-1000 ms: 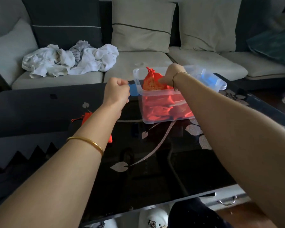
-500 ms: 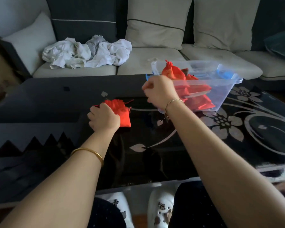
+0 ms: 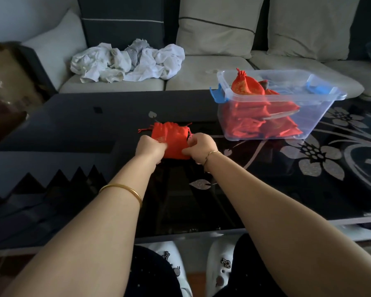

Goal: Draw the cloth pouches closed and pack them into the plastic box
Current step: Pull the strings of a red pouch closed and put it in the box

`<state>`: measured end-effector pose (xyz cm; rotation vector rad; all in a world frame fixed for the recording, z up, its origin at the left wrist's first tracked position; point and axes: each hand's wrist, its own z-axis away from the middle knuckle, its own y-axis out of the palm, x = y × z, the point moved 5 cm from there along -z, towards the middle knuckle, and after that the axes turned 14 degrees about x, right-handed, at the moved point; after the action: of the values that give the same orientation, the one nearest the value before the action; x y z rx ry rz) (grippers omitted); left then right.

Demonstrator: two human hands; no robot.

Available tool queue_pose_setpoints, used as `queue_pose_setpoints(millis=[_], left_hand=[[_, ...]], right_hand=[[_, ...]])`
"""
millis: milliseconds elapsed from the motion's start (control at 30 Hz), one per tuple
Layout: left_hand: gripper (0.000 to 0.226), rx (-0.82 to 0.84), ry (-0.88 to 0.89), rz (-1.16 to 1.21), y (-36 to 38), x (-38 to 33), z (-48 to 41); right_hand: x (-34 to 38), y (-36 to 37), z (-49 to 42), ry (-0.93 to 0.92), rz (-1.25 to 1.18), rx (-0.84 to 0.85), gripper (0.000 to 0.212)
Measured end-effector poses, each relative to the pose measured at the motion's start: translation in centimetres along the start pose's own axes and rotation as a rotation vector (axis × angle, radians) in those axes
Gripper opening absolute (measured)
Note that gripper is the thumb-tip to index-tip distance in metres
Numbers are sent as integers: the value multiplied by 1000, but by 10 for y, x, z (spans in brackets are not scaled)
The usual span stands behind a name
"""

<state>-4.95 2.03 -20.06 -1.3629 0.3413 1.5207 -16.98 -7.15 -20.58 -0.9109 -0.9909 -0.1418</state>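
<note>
Both hands on 1 red pouch (image 3: 171, 138), flat on the black glass table (image 3: 73, 125). Left hand (image 3: 150, 147) grip: fingers curled on its near-left corner. Right hand (image 3: 200, 147) grip: pinching its right edge by the drawstring. Clear plastic box (image 3: 315, 116) further right on the table, holding packed pouches (image 3: 247, 86), 1 cinched on top. White laundry heap (image 3: 129, 61) on sofa (image 3: 201, 80) behind.

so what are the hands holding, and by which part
One red cloth drawstring pouch: left hand grips its left side, right hand pinches its right edge.
</note>
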Motion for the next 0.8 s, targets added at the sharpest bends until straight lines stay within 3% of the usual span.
queue_pose_setpoints(millis=[200, 367, 433, 600, 800], left_hand=[[48, 105, 167, 169, 3, -23, 13], [5, 261, 324, 21, 19, -44, 28], [7, 283, 352, 3, 27, -47, 31], [7, 341, 350, -89, 41, -44, 33], [13, 357, 353, -192, 39, -41, 30]], right_hand=[[-1, -28, 28, -177, -188, 32, 30], [-15, -44, 49, -123, -237, 42, 25], [-23, -47, 54, -62, -371, 35, 19], [-29, -51, 63, -40, -591, 48, 58], [-24, -61, 65, -120, -563, -18, 38]])
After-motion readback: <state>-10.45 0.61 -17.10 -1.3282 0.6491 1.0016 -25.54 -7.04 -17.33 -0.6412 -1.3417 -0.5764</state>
